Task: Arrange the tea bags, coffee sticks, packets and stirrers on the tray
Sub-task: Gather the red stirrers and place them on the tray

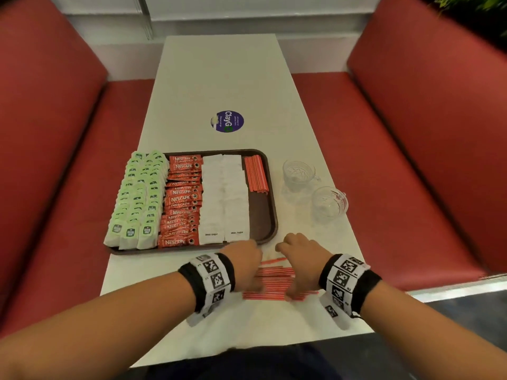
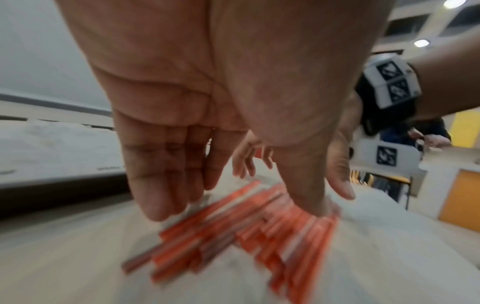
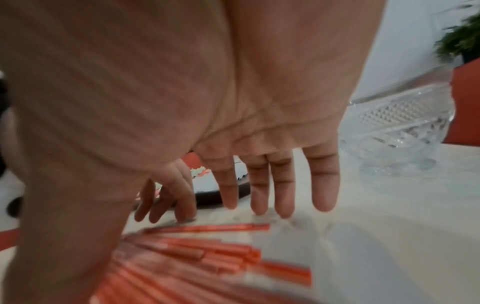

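Both hands sit over a loose pile of red stirrers (image 1: 274,281) on the white table (image 1: 219,78), just in front of the brown tray (image 1: 270,215). Left hand (image 1: 244,266): palm down, fingers (image 2: 161,185) straight and close together, thumb tip touching the pile; nothing gripped. Right hand (image 1: 300,259): palm down, fingers (image 3: 324,185) straight and slightly spread above the table, thumb down by the stirrers; nothing gripped.

On the tray, left to right: green tea bags (image 1: 137,198) in overlapping rows, red coffee sticks (image 1: 182,201), two columns of white packets (image 1: 225,198), and a neat bundle of stirrers (image 1: 256,174) at the far right corner. Two glass cups (image 1: 315,187) stand on the table right of the tray.
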A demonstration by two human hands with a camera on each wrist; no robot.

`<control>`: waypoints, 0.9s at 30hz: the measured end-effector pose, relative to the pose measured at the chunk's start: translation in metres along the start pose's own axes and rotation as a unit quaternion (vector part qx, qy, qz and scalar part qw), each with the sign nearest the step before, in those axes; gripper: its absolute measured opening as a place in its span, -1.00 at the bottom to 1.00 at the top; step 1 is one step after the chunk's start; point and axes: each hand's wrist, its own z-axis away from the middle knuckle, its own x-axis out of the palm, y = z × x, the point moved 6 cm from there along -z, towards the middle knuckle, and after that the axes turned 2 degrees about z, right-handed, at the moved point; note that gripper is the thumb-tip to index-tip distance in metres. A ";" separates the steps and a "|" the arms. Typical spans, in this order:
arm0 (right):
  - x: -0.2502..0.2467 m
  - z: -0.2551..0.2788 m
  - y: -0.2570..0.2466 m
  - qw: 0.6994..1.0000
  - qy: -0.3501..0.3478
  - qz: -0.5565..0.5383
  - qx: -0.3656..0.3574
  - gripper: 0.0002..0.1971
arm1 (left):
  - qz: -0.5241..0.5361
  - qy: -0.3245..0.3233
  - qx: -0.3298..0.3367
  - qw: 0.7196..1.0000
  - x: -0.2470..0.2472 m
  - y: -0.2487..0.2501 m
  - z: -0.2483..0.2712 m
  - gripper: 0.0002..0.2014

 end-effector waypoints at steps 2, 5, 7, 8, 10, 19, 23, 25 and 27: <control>0.008 0.004 -0.007 1.000 0.010 0.027 -0.005 0.01 | -0.020 0.005 0.002 1.000 0.016 0.007 0.004 -0.20; 0.013 0.004 -0.013 0.999 0.036 0.018 -0.007 -0.19 | -0.038 0.043 0.011 0.998 0.025 0.015 0.000 -0.15; 0.011 0.003 -0.015 0.999 0.044 -0.021 -0.008 -0.37 | -0.025 0.064 0.027 0.997 0.026 0.017 -0.004 -0.28; 0.010 0.003 -0.016 0.999 0.044 -0.031 -0.008 -0.46 | -0.013 0.071 0.035 0.997 0.026 0.018 -0.006 -0.36; 0.008 0.000 -0.019 0.998 0.040 -0.036 -0.010 -0.63 | 0.006 0.075 0.042 0.996 0.025 0.018 -0.008 -0.50; 0.017 -0.007 -0.028 0.998 0.049 -0.037 0.021 -0.75 | -0.047 0.053 0.021 0.997 0.033 0.010 -0.011 -0.75; 0.026 -0.015 -0.031 0.999 0.043 -0.016 0.019 -0.81 | -0.086 0.054 0.029 0.994 0.036 0.013 -0.009 -0.73; 0.031 -0.017 -0.033 0.999 0.045 0.002 0.020 -0.84 | -0.083 0.060 0.027 0.994 0.036 0.012 -0.010 -0.71; 0.033 -0.018 -0.034 0.999 0.049 0.012 0.021 -0.84 | -0.077 0.055 0.024 0.995 0.037 0.009 -0.011 -0.71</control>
